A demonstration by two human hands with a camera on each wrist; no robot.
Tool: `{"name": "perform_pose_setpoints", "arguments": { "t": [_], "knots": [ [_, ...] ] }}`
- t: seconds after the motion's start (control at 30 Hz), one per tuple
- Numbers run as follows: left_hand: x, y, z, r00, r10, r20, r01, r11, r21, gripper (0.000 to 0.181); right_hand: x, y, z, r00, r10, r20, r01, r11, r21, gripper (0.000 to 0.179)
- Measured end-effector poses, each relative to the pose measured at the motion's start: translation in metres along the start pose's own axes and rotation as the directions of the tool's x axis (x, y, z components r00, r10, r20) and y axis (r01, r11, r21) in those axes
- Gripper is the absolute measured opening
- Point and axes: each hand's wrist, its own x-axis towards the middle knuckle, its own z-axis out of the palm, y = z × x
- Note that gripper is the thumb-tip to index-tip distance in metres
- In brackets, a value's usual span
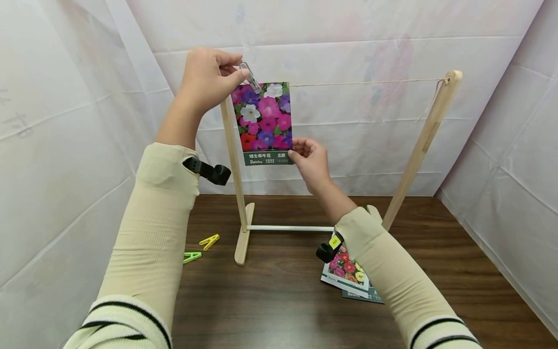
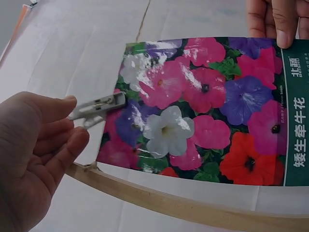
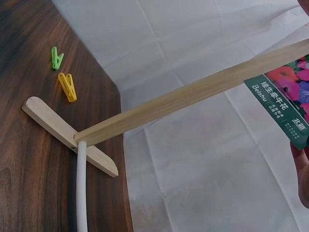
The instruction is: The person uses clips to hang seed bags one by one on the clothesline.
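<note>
My left hand (image 1: 208, 80) pinches a clear clothespin (image 1: 251, 80) by its handle ends. In the left wrist view the clothespin's tip overlaps the top edge of a flower seed packet (image 2: 207, 111), close to the string. The packet (image 1: 267, 121) is upright, printed with pink, purple, white and red blooms above a dark green band. At its lower right corner my right hand (image 1: 311, 162) pinches the edge between thumb and fingers. A thin string (image 1: 366, 83) runs from the packet's top right corner to the right post; behind the packet it is hidden.
A wooden frame has a left post (image 1: 235, 184), a right post (image 1: 420, 145) and a white crossbar (image 1: 287, 228). Yellow (image 1: 209, 241) and green (image 1: 192, 257) clothespins lie left on the dark wooden table (image 1: 261, 300). More seed packets (image 1: 346, 276) lie under my right forearm.
</note>
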Motion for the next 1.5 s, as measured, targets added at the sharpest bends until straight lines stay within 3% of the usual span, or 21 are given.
{"name": "perform_pose_setpoints", "arguments": {
  "t": [0.2,0.6,0.83,1.27,1.5],
  "knots": [
    [-0.003,-0.002,0.001,1.0,-0.012,0.029,0.012,1.0,-0.01,0.046,-0.001,0.001,-0.002,1.0,0.023,0.011,-0.023,1.0,-0.005,0.015],
    [-0.014,-0.005,0.004,0.997,0.013,-0.078,-0.02,0.996,-0.09,0.045,0.0,0.001,-0.003,0.996,0.079,0.038,-0.078,0.997,-0.029,0.021],
    [-0.021,-0.012,0.007,0.988,0.064,-0.137,-0.076,0.994,-0.081,0.04,-0.002,0.0,-0.007,0.997,0.048,0.067,-0.045,0.998,-0.038,0.028],
    [-0.041,-0.026,0.015,0.986,0.132,-0.102,-0.146,0.979,-0.144,0.039,-0.008,-0.012,-0.025,0.989,-0.071,0.133,0.09,0.986,-0.143,0.031],
    [-0.053,-0.029,0.02,0.986,0.139,-0.093,-0.155,0.969,-0.194,0.039,-0.015,-0.016,-0.036,0.975,-0.127,0.181,0.163,0.967,-0.198,0.033]
  ]
}}
